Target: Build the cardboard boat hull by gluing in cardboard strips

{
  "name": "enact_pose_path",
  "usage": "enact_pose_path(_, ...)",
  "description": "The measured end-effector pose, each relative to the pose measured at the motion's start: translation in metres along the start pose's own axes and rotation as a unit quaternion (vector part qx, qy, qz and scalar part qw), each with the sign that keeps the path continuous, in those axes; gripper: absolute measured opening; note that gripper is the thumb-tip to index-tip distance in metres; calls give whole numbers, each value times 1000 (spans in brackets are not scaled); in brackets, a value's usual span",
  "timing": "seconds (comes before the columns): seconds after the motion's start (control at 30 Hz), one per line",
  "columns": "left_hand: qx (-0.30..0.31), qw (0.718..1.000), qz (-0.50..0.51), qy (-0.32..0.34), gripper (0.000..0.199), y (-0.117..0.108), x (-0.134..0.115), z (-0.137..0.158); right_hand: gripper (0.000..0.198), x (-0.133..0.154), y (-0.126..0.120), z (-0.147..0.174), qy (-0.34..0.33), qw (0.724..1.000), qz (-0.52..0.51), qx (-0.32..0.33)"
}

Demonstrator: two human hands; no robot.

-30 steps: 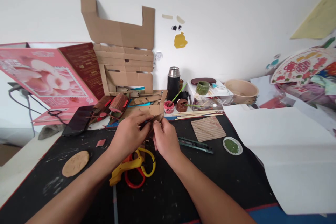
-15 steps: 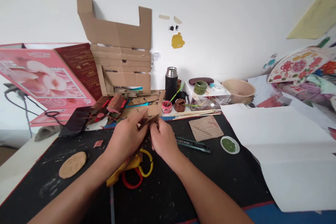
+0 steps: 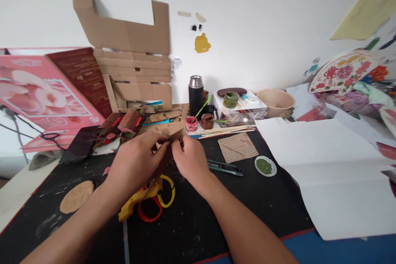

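Soft light brightens the wall (image 3: pixel 262 29), edges stretch, and detail between the hands (image 3: pixel 137 156) (image 3: pixel 191 157) seems murky.

I am at a craft table (image 3: pixel 23 194) in what looks like a home: a cutter (image 3: pixel 225 167), scissors (image 3: pixel 173 192) and a glue gun (image 3: pixel 133 203) lie on my white-smudged black mat (image 3: pixel 247 202), a paint jar (image 3: pixel 207 122) and a flask (image 3: pixel 196 100) stand behind, and a yellow shape (image 3: pixel 202 44) decorates the plain wall (image 3: pixel 262 20).
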State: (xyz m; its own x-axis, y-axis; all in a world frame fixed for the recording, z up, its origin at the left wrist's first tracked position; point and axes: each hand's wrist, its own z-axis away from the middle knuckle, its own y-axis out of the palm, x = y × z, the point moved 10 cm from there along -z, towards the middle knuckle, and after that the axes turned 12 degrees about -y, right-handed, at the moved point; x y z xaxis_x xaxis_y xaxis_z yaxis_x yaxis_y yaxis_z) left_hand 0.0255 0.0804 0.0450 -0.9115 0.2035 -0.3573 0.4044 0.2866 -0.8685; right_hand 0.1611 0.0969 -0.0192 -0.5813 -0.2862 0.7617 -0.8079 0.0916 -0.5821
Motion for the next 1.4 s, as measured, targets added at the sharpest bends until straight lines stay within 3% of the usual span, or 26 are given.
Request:
enact_pose_path(0.47,5,1000,-8,7,33,6,3,-2,19,11,2,2,-32,997,62,29)
enact_pose_path(0.9,3,999,7,44,33,15,-2,1,23,3,9,5,-1,996,78,43)
enact_pose_path(1.4,27,995,-64,71,35,28,-10,5,29,-5,15,7,20,993,101,59)
